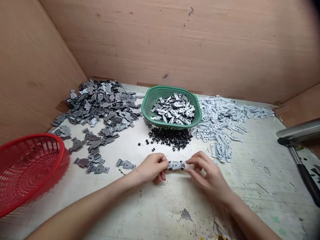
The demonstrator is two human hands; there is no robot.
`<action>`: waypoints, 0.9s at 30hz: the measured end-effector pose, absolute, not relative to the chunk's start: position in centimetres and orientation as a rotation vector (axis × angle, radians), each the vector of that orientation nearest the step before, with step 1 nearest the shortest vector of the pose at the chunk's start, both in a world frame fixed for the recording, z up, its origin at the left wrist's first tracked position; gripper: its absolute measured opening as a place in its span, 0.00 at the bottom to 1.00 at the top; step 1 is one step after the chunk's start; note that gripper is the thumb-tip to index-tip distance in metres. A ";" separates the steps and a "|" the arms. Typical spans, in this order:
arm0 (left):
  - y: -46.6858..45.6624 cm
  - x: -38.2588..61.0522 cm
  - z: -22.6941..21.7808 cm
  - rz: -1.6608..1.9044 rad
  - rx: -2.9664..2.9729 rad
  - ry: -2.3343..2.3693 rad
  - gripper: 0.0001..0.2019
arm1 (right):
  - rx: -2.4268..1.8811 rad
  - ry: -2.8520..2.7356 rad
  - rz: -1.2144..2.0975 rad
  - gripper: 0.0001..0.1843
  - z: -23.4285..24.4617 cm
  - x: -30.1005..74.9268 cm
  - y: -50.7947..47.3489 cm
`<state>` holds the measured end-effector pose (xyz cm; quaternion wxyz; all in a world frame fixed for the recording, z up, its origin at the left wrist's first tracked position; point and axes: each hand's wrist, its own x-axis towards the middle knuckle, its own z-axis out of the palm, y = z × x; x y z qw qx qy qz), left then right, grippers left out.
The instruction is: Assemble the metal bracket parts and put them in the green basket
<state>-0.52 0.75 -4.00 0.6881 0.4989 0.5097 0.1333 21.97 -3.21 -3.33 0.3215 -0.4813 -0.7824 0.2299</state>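
Between my two hands is a small toy car chassis (176,165), a flat grey-white plate with small black wheels at both ends. My left hand (156,165) pinches its left end between thumb and curled fingers. At the right end, my right hand (206,171) has thumb and forefinger apart, with the fingertips close to the plate; whether they touch it I cannot tell. A loose grey metal plate (126,164) lies left of my left hand. Just beyond my hands is a pile of small black wheel pieces (171,137).
A green basket (172,126) holds many assembled pieces. Grey metal plates (105,100) are heaped at the left, white plates (222,113) at the right. A red basket (61,146) stands front left. A metal tube (300,130) and a black-handled tool (308,183) are at the right. Wooden walls (175,43) enclose the table.
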 end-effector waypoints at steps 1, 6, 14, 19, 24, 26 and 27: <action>0.8 -0.6 -4.1 0.298 1.120 1.141 0.07 | -1.298 -2.102 0.532 0.07 -3.0 23.3 -2.9; 0.8 -0.5 -4.0 0.311 1.144 1.148 0.06 | -1.460 -2.586 -0.100 0.13 -2.2 30.8 -2.4; 0.8 -0.3 -4.4 0.340 1.151 1.118 0.06 | -1.347 -2.775 -0.405 0.20 -4.4 29.3 -4.4; 0.7 -0.4 -4.5 0.324 1.151 1.129 0.05 | -1.432 -2.645 -0.146 0.15 -5.3 28.5 -3.5; 0.7 -0.4 -3.9 0.319 1.135 1.137 0.05 | -1.516 -2.138 0.642 0.15 -3.8 26.4 -3.9; 0.7 -0.4 -3.9 0.312 1.132 1.140 0.05 | -1.577 -1.829 0.971 0.14 -2.3 25.5 -3.7; 0.7 -0.4 -3.9 0.311 1.132 1.143 0.05 | -1.578 -1.695 1.101 0.14 -1.6 25.0 -3.5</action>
